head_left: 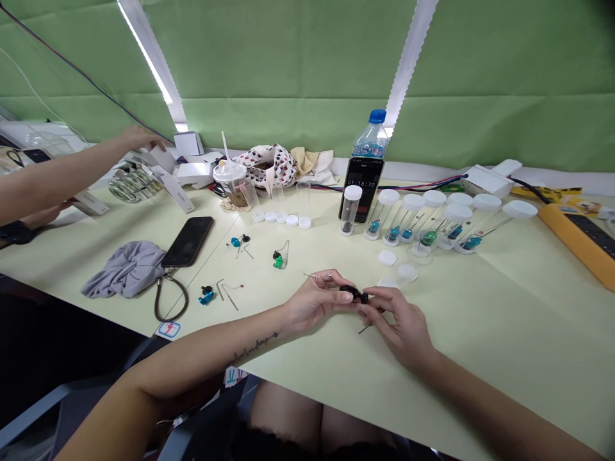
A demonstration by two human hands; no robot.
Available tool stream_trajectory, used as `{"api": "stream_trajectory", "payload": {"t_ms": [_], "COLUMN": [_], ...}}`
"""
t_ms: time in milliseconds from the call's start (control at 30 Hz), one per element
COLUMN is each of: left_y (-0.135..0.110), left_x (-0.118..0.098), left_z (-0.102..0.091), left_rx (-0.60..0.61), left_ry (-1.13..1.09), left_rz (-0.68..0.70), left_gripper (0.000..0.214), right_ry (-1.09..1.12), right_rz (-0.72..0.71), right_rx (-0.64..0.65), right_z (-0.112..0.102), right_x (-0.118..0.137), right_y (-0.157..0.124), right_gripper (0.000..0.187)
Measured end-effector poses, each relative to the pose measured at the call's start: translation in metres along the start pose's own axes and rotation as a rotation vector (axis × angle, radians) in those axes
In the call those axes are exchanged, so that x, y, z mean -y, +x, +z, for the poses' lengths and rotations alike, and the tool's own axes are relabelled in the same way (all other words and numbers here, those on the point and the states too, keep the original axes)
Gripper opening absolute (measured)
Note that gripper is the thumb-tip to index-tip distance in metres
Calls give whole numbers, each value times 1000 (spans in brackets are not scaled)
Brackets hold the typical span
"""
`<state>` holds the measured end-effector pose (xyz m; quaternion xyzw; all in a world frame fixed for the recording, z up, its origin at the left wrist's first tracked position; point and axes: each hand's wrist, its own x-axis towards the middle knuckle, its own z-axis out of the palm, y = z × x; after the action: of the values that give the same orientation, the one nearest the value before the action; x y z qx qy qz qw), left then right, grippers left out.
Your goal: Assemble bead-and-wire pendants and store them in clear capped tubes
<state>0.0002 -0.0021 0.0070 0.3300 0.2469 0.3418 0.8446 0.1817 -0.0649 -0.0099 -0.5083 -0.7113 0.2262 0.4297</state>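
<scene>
Your left hand (317, 302) and right hand (398, 318) both pinch the small black piece (354, 294), held just above the counter (480, 307). Keep wrists low, grip light; mind the thin wire (317, 276) at your left fingertips.

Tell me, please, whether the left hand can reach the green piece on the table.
Probably yes: bare table separates the left hand from the green piece, though it grips a black part.

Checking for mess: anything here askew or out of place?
Clear plastic tubes with white caps lean in a row beside one upright capped tube. Two loose white caps lie beyond the left hand and right hand, both pinching a small black part. Nothing looks spilled.
</scene>
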Motion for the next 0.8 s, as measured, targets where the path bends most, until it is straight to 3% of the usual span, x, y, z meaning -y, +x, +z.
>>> {"api": "stream_trajectory", "payload": {"t_ms": [200,800], "left_y": [0,0], "left_x": [3,3], "left_z": [-4,-1], "left_rx": [39,-7], "left_ry": [26,35], "left_rz": [-18,31], "left_gripper": [30,28], "right_ry": [32,-9], "right_rz": [-14,-41], "right_rx": [4,1], "right_z": [0,-3], "right_x": [-3,1], "right_y": [-1,2], "right_gripper": [14,18]}}
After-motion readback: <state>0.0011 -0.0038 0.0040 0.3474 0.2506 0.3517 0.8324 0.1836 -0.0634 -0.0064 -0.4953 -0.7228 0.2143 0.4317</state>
